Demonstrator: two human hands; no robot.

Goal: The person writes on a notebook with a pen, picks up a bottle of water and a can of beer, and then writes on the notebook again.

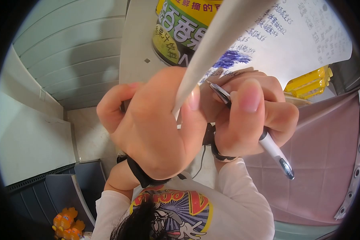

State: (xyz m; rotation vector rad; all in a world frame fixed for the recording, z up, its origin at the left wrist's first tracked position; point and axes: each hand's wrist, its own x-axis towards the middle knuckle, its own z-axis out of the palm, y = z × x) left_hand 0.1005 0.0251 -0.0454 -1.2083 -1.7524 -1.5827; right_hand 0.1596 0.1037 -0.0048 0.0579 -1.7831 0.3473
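My left hand (152, 120) pinches the near edge of a sheet of white paper (308, 44) between thumb and fingers, and the sheet's left side curls up toward the camera. Handwritten lines with numbers cover the paper, along with a heavy blue scribbled-over patch (234, 59). In my right hand (252, 108) is a white and silver pen (277, 154), its tip close to the writing just below that patch. Behind the curled edge stands a large yellow and green can (176, 32) with printed characters, partly covered by the paper.
Yellow bottles (310, 82) lie beyond my right hand, beside a pink curtain (308, 160) with metal eyelets. Slatted panels (72, 52) rise on the left. Small orange bottles (68, 222) sit at the lower left, near dark panels.
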